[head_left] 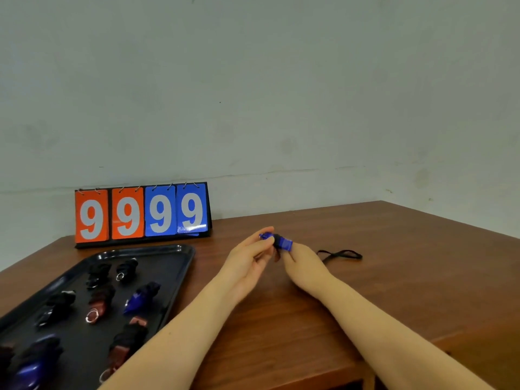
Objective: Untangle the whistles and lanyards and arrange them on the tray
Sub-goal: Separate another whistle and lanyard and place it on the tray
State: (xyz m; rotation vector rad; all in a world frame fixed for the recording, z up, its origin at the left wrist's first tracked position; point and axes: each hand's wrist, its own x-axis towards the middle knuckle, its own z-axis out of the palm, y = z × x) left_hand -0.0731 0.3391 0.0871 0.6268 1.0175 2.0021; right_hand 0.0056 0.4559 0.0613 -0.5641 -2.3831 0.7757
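Nearest, a glossy black rectangular plastic tray [180, 266] is lying on the left of the brown wooden table [365, 291], holding bundled whistles wrapped in dark lanyards: a blue one [140, 298], a reddish-brown one [98, 304] and black ones [126, 268] among them. Beyond it, above the middle of the table, the left hand [247, 263] and the right hand [304, 266] are together pinching a small blue plastic whistle [277, 241], fingers curled round it. Its thin black cord lanyard [342, 254] is trailing to the right, lying looped on the wood. Farthest, a flip scoreboard [142, 213] is standing against the pale wall [253, 94], showing two orange and two blue nines.
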